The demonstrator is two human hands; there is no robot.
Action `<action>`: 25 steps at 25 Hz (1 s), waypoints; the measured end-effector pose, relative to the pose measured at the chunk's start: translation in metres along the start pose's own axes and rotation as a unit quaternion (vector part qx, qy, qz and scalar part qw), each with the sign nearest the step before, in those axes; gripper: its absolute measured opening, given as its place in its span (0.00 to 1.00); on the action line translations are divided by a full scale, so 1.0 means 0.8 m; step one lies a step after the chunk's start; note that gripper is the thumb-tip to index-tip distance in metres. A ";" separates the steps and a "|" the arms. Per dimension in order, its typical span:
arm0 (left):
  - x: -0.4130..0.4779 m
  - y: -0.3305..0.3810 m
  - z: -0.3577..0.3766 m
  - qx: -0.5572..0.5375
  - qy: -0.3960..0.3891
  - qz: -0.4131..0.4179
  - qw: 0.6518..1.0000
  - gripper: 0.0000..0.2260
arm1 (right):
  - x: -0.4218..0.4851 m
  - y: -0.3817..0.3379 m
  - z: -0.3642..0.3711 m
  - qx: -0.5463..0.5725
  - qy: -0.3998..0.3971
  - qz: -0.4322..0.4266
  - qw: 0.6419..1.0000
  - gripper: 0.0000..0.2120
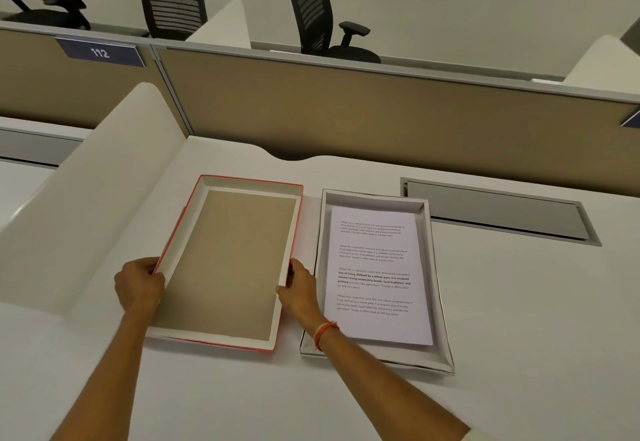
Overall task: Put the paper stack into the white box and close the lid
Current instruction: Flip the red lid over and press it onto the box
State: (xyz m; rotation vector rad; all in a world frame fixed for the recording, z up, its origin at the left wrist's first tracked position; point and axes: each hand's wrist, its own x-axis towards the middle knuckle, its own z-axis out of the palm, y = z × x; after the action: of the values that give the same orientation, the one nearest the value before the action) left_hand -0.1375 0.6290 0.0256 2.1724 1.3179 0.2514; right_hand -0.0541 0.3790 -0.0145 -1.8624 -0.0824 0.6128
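Note:
The white box [437, 288] lies open on the desk at centre right, with the printed paper stack [375, 278] flat inside it. To its left rests the lid [225, 260], inside facing up, brown cardboard within and a red outer rim. My left hand [138, 284] grips the lid's left edge. On the lid's right edge, between lid and box, my right hand [299, 290] holds on; an orange thread is tied around its wrist.
A curved white divider [104, 205] rises along the left of the desk. A tan partition [346, 111] stands behind. A grey cable hatch [498, 212] is set into the desk at right. Black office chairs [318, 11] stand beyond the partition.

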 end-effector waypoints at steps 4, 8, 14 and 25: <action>-0.012 0.017 -0.023 0.028 0.045 0.032 0.998 0.17 | 0.002 0.001 -0.006 -0.013 -0.025 0.002 1.000 0.23; -0.033 0.051 -0.050 0.045 0.096 0.067 0.992 0.18 | -0.006 -0.021 -0.004 -0.044 0.000 -0.035 0.998 0.29; -0.071 0.099 -0.067 0.094 0.136 0.103 0.981 0.19 | -0.020 -0.122 0.024 -0.025 -0.054 -0.111 0.992 0.15; -0.170 0.169 -0.060 0.133 0.177 0.211 0.952 0.10 | -0.022 -0.222 0.018 0.188 -0.101 -0.068 0.975 0.14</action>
State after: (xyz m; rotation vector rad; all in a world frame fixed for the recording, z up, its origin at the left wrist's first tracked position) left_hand -0.1246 0.4839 0.1590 2.7269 1.0970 0.6946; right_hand -0.0345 0.4529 0.1478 -1.4136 -0.2107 0.6695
